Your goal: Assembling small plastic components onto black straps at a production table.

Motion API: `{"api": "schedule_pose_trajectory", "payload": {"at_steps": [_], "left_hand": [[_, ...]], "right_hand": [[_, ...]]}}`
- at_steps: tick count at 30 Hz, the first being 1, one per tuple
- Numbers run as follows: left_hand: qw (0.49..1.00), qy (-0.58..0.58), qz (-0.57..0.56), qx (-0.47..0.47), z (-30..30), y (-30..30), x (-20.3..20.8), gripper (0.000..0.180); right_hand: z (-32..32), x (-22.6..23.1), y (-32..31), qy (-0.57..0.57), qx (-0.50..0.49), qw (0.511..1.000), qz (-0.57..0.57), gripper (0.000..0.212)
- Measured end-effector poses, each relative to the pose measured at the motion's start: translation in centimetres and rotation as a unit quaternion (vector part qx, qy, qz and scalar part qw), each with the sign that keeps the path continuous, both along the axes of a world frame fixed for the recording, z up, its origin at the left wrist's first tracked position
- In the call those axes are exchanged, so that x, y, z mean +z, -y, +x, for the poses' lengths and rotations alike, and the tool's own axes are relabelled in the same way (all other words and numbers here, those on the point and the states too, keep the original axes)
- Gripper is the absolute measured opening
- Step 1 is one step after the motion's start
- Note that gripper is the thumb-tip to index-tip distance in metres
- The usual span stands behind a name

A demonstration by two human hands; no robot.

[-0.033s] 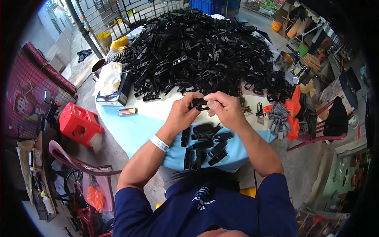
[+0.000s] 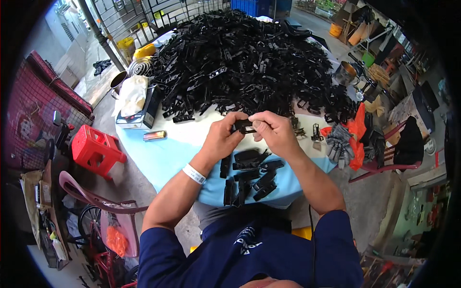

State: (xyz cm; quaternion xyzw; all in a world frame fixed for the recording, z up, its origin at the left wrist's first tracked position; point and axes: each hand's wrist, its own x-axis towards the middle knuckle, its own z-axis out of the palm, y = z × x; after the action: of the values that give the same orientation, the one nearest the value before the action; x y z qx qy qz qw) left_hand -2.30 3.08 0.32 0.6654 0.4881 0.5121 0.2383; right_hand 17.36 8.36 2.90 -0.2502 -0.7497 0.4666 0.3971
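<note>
Between my two hands, above the near part of the table, is a small black plastic frame-like part [image 2: 246, 128]. My left hand [image 2: 223, 137] pinches its left end, with thumb and fingers closed. At its right end the fingertips of my right hand [image 2: 274, 132] press together on it; they cover much of the part. Several similar black parts [image 2: 247, 175] lie on the light blue cloth just below my hands. Beyond them rises a large heap of black plastic parts [image 2: 240, 62].
A box with a pale cloth on it [image 2: 137, 103] and a lighter-sized orange item [image 2: 154, 136] lie at the left. Grey gloves [image 2: 340, 144] and an orange bag [image 2: 357, 132] are at the table's right edge. A red stool [image 2: 96, 149] stands left, beside a maroon chair [image 2: 91, 194].
</note>
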Motion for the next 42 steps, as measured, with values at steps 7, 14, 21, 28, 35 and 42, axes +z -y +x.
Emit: {"api": "schedule_pose_trajectory", "payload": {"at_steps": [7,14,21,28,35,42], "left_hand": [[0.997,-0.081,0.001,-0.006,0.4,0.2,0.3,0.036],[0.988,-0.148,0.031,0.013,0.9,0.6,0.7,0.036],[0.988,0.072,-0.124,-0.061,0.1,0.9,1.0,0.040],[0.987,0.066,-0.103,-0.108,-0.1,0.7,0.2,0.028],[0.991,0.027,-0.115,-0.059,-1.1,0.1,0.1,0.020],[0.955,-0.274,0.056,0.101,-1.2,-0.8,-0.2,0.036]], "right_hand": [[0.0,-1.1,-0.9,-0.022,-0.029,0.992,-0.118,0.019],[-0.2,-1.2,-0.2,-0.007,-0.047,0.995,-0.091,0.018],[0.4,-0.8,-0.8,-0.004,-0.015,1.000,-0.025,0.020],[1.1,-1.0,-1.2,-0.080,0.067,0.985,-0.136,0.021],[3.4,-1.1,-4.1,-0.083,-0.082,0.991,-0.066,0.024],[3.3,-0.7,-4.0,-0.091,-0.133,0.986,-0.047,0.018]]}}
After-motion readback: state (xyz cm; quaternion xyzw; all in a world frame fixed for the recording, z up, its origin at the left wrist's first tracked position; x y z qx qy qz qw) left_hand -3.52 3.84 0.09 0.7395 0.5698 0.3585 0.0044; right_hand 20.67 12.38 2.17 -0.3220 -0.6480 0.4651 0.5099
